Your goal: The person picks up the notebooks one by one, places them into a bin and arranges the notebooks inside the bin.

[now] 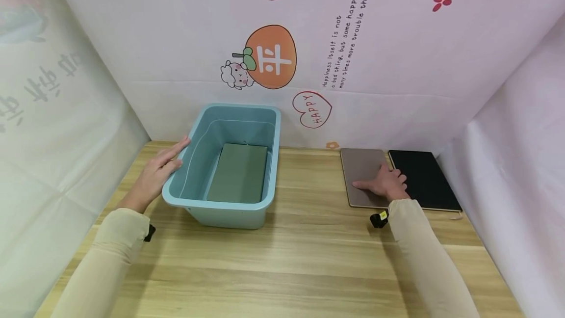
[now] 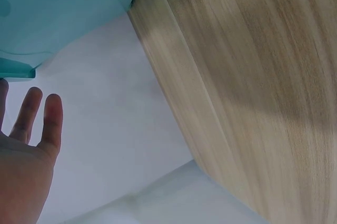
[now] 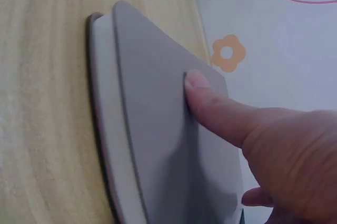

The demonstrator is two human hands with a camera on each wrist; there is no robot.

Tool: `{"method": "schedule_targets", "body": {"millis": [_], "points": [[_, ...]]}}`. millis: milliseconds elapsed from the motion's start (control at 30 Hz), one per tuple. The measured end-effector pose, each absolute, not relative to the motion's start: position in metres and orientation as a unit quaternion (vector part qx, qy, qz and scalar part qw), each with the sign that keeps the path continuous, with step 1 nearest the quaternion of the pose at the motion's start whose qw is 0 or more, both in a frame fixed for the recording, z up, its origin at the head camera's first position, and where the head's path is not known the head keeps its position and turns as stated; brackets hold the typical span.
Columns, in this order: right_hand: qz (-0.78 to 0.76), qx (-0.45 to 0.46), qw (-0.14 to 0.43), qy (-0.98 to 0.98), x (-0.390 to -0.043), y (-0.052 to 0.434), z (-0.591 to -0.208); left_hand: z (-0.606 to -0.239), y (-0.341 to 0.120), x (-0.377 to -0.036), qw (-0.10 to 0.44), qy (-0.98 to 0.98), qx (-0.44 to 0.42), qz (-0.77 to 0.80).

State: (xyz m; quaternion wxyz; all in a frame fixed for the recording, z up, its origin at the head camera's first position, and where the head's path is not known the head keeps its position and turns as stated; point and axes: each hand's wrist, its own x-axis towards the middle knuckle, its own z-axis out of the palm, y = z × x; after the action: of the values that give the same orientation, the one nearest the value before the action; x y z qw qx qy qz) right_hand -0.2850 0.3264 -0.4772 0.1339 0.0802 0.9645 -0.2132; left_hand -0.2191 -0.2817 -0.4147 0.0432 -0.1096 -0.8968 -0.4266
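The right hand point(image 1: 385, 184) lies with loose fingers on the brown notebook point(image 1: 363, 171), thumb pressing its cover, well to the right of the blue bin point(image 1: 229, 200) on the worktop point(image 1: 309, 254). A black notebook point(image 1: 425, 178) sits just beside the brown one. The left hand point(image 1: 158, 173), fingers straight, touches the bin's left rim. A green notebook point(image 1: 238, 173) lies inside the bin.

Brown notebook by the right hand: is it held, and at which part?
The right hand rests on the brown notebook, thumb on the cover; a closed grip cannot be told. The left hand touches the blue bin with straight fingers.
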Motion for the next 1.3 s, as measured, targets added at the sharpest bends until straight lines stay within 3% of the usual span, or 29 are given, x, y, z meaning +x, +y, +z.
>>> {"method": "schedule_targets", "body": {"millis": [600, 1300], "points": [[-0.246, 0.056, 0.079, 0.964, -0.286, 0.344, -0.478, -0.414, -0.281, -0.218, 0.036, -0.895, -0.100, -0.433], [-0.254, 0.058, 0.093, 0.961, -0.286, 0.355, -0.484, -0.411, -0.279, -0.217, 0.038, -0.895, -0.101, -0.433]]}}
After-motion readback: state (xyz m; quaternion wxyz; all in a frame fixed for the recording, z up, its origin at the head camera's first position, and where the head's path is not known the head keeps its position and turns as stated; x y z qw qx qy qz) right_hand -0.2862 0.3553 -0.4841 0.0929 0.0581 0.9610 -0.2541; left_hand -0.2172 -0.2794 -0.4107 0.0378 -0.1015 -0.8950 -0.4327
